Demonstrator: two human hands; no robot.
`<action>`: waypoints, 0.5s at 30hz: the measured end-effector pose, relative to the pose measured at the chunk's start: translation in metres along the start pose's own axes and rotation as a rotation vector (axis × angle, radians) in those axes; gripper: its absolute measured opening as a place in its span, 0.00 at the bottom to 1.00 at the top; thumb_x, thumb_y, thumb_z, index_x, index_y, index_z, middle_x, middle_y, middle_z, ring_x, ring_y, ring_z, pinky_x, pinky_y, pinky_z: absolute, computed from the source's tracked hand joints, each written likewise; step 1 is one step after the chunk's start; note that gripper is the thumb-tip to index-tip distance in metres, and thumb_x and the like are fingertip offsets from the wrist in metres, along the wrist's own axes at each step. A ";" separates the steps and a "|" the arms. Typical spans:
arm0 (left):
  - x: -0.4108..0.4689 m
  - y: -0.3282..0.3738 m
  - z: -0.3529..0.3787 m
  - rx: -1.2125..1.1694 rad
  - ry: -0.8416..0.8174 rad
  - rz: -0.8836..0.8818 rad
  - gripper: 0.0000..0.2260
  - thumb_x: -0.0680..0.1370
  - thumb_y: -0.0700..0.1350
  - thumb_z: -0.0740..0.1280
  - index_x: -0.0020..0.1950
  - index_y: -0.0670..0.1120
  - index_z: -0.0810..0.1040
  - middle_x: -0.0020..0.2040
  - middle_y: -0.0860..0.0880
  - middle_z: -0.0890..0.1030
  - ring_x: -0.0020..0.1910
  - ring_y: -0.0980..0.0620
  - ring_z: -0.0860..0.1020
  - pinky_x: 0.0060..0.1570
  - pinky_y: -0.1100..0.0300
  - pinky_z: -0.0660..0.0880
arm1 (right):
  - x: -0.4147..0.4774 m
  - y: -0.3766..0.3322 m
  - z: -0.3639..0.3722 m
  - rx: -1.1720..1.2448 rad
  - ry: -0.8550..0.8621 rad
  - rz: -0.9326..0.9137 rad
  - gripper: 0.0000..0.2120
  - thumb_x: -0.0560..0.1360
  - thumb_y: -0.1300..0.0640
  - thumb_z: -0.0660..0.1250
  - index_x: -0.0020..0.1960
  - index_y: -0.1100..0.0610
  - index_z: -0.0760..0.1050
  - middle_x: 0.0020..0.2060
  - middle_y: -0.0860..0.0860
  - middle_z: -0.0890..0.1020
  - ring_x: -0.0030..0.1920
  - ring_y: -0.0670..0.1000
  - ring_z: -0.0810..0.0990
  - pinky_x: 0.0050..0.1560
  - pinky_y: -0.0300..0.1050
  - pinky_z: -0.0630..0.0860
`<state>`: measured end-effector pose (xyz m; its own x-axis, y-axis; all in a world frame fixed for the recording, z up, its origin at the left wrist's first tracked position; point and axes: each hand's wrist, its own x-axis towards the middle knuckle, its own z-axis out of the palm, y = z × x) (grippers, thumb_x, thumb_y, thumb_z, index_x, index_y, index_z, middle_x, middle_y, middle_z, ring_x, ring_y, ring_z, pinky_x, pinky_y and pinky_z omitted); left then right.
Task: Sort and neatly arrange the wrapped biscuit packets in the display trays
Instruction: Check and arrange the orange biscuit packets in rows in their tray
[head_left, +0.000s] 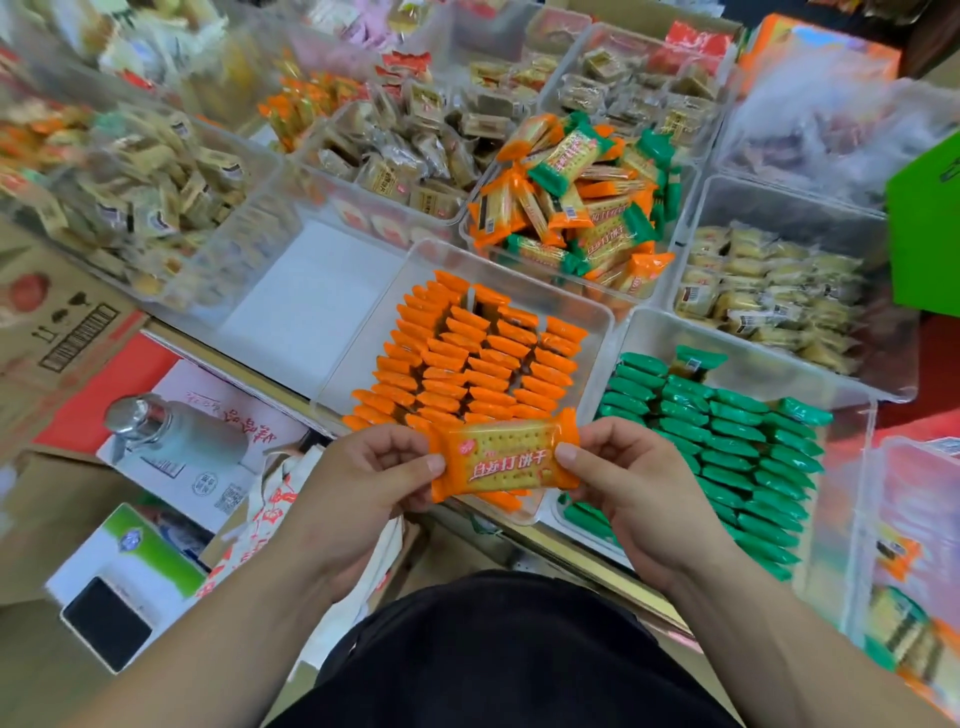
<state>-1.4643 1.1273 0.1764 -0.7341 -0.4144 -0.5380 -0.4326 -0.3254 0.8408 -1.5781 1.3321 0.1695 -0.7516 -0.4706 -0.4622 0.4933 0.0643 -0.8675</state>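
Pinching packet (505, 460), fingers (410, 465) (over tray rim (605, 338))

Entry: operator's person, as seen from your head camera.
- Clothing: you are wearing a black garment (509, 654), plain and matte, creasing softly at its edges. Whether it is a shirt or trousers is not showing clearly.
- Forearms (234, 613): both are showing bare from frame edge to wrist.
- Hands: your left hand (358, 478) and right hand (639, 478) are showing bare, with thumbnails (566, 452) showing short and plain.
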 end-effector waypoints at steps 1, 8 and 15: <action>-0.001 -0.002 -0.001 -0.026 -0.008 -0.021 0.02 0.73 0.34 0.71 0.44 0.39 0.80 0.34 0.43 0.78 0.31 0.52 0.76 0.34 0.60 0.75 | 0.000 0.000 0.002 -0.013 0.018 -0.015 0.11 0.64 0.55 0.76 0.42 0.61 0.81 0.36 0.55 0.83 0.35 0.50 0.77 0.37 0.43 0.75; -0.004 -0.008 -0.004 -0.143 -0.033 -0.121 0.09 0.66 0.40 0.75 0.44 0.41 0.80 0.35 0.42 0.78 0.33 0.50 0.76 0.36 0.57 0.75 | -0.001 0.005 0.003 -0.080 0.085 -0.094 0.05 0.70 0.64 0.76 0.39 0.63 0.80 0.34 0.56 0.82 0.34 0.49 0.77 0.33 0.40 0.74; -0.015 0.009 0.001 -0.154 -0.044 0.025 0.15 0.67 0.38 0.74 0.52 0.46 0.77 0.40 0.38 0.79 0.36 0.46 0.78 0.35 0.58 0.76 | 0.000 0.008 -0.001 0.150 -0.006 0.086 0.19 0.67 0.60 0.74 0.56 0.57 0.74 0.35 0.55 0.81 0.35 0.50 0.79 0.34 0.41 0.75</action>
<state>-1.4576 1.1315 0.1926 -0.7677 -0.3872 -0.5107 -0.3308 -0.4431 0.8332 -1.5742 1.3333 0.1621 -0.7013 -0.4748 -0.5318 0.6157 -0.0275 -0.7875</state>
